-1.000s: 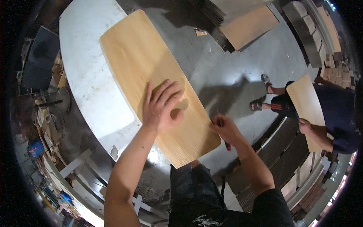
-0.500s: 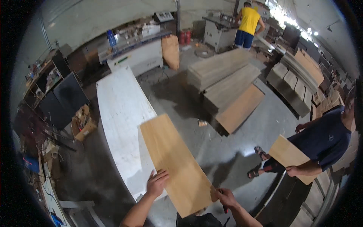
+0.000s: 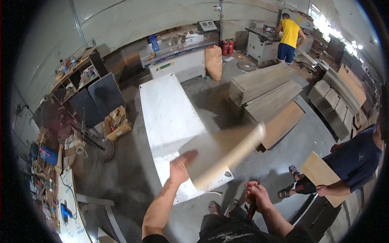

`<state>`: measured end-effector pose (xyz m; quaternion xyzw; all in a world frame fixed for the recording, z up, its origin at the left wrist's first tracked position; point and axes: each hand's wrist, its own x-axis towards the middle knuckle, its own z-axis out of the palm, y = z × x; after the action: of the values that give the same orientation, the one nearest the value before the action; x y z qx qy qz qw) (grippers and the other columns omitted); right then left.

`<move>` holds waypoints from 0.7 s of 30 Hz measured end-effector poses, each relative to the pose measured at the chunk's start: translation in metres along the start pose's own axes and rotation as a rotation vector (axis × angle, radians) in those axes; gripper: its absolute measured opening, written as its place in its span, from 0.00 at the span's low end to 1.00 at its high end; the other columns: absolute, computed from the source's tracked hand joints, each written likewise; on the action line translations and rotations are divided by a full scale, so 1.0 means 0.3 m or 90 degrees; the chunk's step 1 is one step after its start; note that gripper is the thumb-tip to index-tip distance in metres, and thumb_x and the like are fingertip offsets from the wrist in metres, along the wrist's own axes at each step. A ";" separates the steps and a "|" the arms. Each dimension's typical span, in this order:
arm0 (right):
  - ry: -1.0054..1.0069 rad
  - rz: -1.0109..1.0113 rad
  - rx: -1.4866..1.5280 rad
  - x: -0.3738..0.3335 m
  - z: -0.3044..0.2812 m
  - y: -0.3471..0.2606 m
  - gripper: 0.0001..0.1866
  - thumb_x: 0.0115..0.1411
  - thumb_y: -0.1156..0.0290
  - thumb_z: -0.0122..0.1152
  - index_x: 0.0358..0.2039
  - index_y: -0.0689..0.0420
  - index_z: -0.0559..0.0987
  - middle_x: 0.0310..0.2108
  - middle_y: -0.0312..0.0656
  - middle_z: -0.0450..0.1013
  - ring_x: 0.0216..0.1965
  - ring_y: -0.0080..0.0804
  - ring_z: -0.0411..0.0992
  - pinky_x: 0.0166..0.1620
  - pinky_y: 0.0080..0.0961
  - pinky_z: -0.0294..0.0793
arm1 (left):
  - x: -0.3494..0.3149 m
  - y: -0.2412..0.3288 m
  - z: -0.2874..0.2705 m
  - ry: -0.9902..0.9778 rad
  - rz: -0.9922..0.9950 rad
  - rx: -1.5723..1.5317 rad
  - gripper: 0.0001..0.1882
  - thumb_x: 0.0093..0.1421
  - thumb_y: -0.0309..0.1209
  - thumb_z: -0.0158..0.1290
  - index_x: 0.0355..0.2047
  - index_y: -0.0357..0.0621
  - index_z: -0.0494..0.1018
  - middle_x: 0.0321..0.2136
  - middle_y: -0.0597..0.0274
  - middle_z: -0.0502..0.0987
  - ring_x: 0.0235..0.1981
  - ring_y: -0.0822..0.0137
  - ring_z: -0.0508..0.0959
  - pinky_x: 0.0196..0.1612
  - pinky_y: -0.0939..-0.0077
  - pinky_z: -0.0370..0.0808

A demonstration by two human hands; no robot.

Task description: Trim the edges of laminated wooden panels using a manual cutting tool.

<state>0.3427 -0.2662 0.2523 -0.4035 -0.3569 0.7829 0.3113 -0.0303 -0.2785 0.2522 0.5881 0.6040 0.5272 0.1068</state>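
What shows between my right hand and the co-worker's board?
In the head view, the co-worker's sandaled feet and grey floor, between your right hand and that board.

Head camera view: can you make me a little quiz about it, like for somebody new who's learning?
1. True or false: the person's own right hand is empty.
2. Which of the person's own hands is nearer the tilted wooden board?
A. left hand
B. right hand
3. How many red cylinders stand by the back wall?

Key:
1. False; it grips a dark tool.
2. A.
3. Two.
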 end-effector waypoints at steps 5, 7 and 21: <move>0.069 0.127 0.010 -0.115 -0.148 0.314 0.14 0.68 0.71 0.60 0.52 0.51 0.71 0.31 0.35 0.70 0.27 0.27 0.69 0.29 0.26 0.70 | 0.215 0.249 -0.138 0.456 -0.146 -0.027 0.15 0.70 0.34 0.55 0.46 0.30 0.74 0.41 0.54 0.82 0.39 0.65 0.81 0.44 0.67 0.78; 0.058 0.214 0.106 -0.172 -0.101 0.225 0.14 0.70 0.72 0.59 0.54 0.53 0.72 0.36 0.36 0.73 0.34 0.28 0.73 0.36 0.27 0.73 | 0.182 0.204 -0.186 0.482 -0.144 -0.097 0.17 0.72 0.35 0.53 0.49 0.30 0.72 0.43 0.56 0.80 0.41 0.65 0.80 0.46 0.67 0.78; 0.403 0.006 -0.101 0.196 -0.313 0.737 0.11 0.67 0.62 0.63 0.43 0.54 0.76 0.30 0.34 0.75 0.25 0.22 0.69 0.28 0.24 0.69 | -0.272 -0.687 0.095 0.434 -0.659 -0.475 0.35 0.72 0.54 0.49 0.66 0.38 0.63 0.63 0.53 0.70 0.59 0.53 0.75 0.59 0.57 0.77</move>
<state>0.3506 -0.3138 0.0096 -0.6517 -0.3005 0.5894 0.3709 -0.1089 -0.2801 0.0429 -0.0461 0.5844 0.7343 0.3423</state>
